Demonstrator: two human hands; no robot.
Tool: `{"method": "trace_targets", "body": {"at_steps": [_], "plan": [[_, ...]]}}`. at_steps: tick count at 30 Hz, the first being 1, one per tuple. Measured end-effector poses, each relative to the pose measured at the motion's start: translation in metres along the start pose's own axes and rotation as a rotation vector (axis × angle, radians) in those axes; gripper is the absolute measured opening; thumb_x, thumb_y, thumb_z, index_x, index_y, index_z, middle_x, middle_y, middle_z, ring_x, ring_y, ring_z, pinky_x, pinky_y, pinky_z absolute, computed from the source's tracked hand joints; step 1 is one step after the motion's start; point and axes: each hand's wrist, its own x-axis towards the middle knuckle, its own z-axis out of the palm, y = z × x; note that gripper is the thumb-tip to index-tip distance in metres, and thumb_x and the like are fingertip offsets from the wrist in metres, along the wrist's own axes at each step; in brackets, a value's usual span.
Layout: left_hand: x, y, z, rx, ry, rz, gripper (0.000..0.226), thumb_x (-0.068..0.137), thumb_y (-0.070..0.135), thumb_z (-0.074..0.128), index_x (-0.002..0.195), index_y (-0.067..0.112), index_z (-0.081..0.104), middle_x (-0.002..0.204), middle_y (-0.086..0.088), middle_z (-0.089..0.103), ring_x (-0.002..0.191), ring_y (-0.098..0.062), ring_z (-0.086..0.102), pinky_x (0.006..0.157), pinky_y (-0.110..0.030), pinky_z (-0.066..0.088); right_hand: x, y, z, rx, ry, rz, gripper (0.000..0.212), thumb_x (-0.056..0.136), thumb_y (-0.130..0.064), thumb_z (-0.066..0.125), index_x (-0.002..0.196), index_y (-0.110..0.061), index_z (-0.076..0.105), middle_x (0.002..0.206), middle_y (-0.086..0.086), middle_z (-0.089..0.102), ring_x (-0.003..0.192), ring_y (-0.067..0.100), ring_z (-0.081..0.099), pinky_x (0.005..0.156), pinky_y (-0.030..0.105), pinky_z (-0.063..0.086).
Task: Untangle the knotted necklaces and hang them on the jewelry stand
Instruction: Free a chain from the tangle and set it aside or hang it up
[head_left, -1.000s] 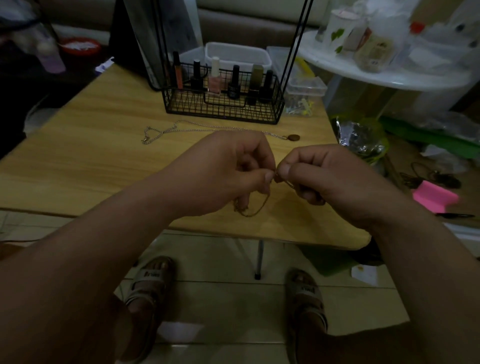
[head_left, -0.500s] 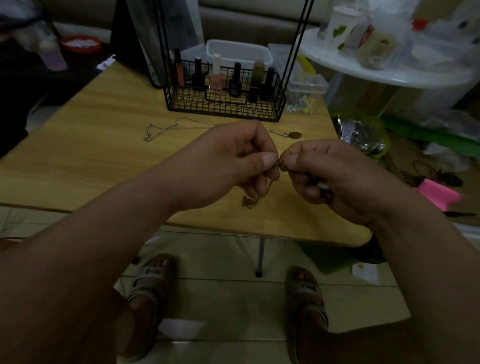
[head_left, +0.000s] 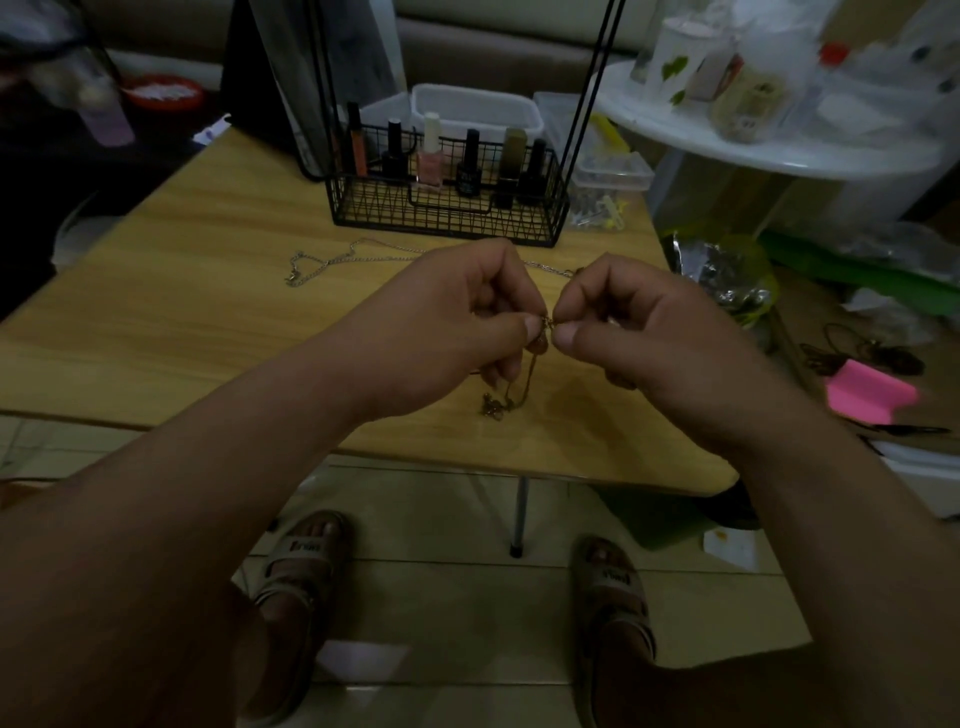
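My left hand (head_left: 457, 322) and my right hand (head_left: 644, 332) meet above the wooden table (head_left: 171, 317), each pinching the same thin gold necklace (head_left: 511, 400) between thumb and forefinger. The chain hangs down from the pinch in a small bunch just over the tabletop. A silver necklace (head_left: 332, 260) lies stretched on the table behind my hands, partly hidden by them. The black wire jewelry stand (head_left: 447, 218) stands at the back of the table, its two thin uprights rising out of view.
The stand's basket holds several nail polish bottles (head_left: 429, 156). Clear plastic boxes (head_left: 608, 176) sit behind it. A white round table (head_left: 779, 150) with clutter stands to the right, a pink object (head_left: 867, 395) lies on the floor, and my sandalled feet are below the table's front edge.
Both hands have risen and drawn a little away from me, still pinching the gold chain; the hanging loop has shortened into a small bunch below my fingers.
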Motion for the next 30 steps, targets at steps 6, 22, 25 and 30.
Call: {"method": "trace_targets", "body": {"at_steps": [6,22,25,30], "plan": [[0.0002,-0.0042,0.0021,0.137,0.019,0.049,0.008,0.096,0.007,0.069,0.095,0.014,0.065,0.08,-0.003,0.073,0.071,-0.015,0.071,0.064,-0.03,0.06,0.001,0.0022,0.0027,-0.05,0.012,0.035,0.007,0.094,-0.025,0.071,0.092,-0.019,0.074,0.075,-0.016,0.064,0.064,-0.009,0.055,0.056,0.004,0.038],[0.0007,-0.0099,0.0037,0.185,0.013,0.106,0.008,0.095,0.007,0.069,0.095,0.014,0.067,0.081,0.001,0.071,0.069,-0.004,0.062,0.061,-0.016,0.047,0.0015,0.0014,0.004,-0.167,-0.054,-0.046,0.005,0.095,-0.019,0.071,0.092,-0.02,0.075,0.081,-0.014,0.07,0.078,-0.003,0.06,0.068,0.008,0.042],[0.0003,-0.0086,0.0043,0.178,0.016,0.127,0.009,0.095,0.005,0.068,0.095,0.013,0.066,0.08,0.0,0.07,0.069,-0.005,0.062,0.061,-0.017,0.047,0.003,0.002,0.006,-0.11,-0.048,-0.042,0.007,0.095,-0.015,0.071,0.089,-0.017,0.074,0.073,-0.015,0.066,0.069,-0.004,0.057,0.063,0.009,0.041],[0.0015,-0.0069,0.0006,0.164,0.062,0.132,0.015,0.095,0.01,0.07,0.099,0.017,0.057,0.084,-0.002,0.061,0.074,-0.024,0.059,0.062,-0.034,0.052,0.0041,0.0018,0.0048,0.104,-0.004,0.038,0.008,0.094,-0.012,0.068,0.087,-0.013,0.071,0.068,-0.012,0.06,0.056,-0.002,0.048,0.054,0.015,0.04]]}}
